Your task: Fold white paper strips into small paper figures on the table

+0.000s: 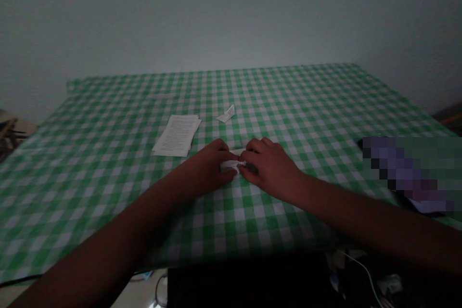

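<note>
Near the middle of the table, my left hand (212, 166) and my right hand (269, 166) meet over a small piece of white paper (228, 165). Both hands are closed, with the thumbs and fingers pinching the paper between them. It looks folded or creased, and the fingers cover much of it. Left of my left hand lies a stack of printed paper sheets (176, 135). Beyond my hands sits a small folded piece of paper (226, 114), partly raised off the cloth.
A green and white checked cloth (306, 106) covers the table, which reaches back to a pale wall (224, 14). On the right is a dark-edged flat object (400, 173), mostly blurred by pixelation. Cables (368, 274) hang below the front edge.
</note>
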A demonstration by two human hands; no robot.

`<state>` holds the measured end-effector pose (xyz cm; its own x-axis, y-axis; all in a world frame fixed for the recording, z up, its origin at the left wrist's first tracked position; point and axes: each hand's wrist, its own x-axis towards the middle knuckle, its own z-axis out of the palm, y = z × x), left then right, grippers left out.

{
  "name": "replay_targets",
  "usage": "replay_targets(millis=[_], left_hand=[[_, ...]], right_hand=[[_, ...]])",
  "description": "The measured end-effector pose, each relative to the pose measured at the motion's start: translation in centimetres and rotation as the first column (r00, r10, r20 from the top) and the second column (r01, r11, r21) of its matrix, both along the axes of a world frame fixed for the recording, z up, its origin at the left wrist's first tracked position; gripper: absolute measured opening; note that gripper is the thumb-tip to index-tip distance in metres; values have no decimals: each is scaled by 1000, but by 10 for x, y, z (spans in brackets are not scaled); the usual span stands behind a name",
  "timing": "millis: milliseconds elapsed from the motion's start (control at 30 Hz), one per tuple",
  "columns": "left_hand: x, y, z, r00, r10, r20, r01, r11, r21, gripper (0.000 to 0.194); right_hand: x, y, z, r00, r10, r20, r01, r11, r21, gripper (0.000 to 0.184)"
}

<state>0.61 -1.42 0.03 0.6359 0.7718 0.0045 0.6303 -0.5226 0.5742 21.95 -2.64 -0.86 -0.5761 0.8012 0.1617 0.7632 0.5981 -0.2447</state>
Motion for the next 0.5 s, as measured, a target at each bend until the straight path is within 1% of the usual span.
replay_targets(millis=[233,300,400,500], left_hand=[[1,1,-1,1000,12,-2,-12,1000,3,30],[1,0,1,1000,14,-8,-14,1000,3,27],[0,-1,2,1000,11,-14,-12,1000,-3,24],[0,0,2,1000,12,-11,-12,1000,-25,26]], right_hand=[[-3,-3,0,999,-27,25,26,999,30,25],[-1,-1,1,1000,-20,-6,20,1000,6,25],[4,5,1,997,25,-77,-30,997,-64,23],[9,8,-1,991,47,-128,-60,993,-100,19]])
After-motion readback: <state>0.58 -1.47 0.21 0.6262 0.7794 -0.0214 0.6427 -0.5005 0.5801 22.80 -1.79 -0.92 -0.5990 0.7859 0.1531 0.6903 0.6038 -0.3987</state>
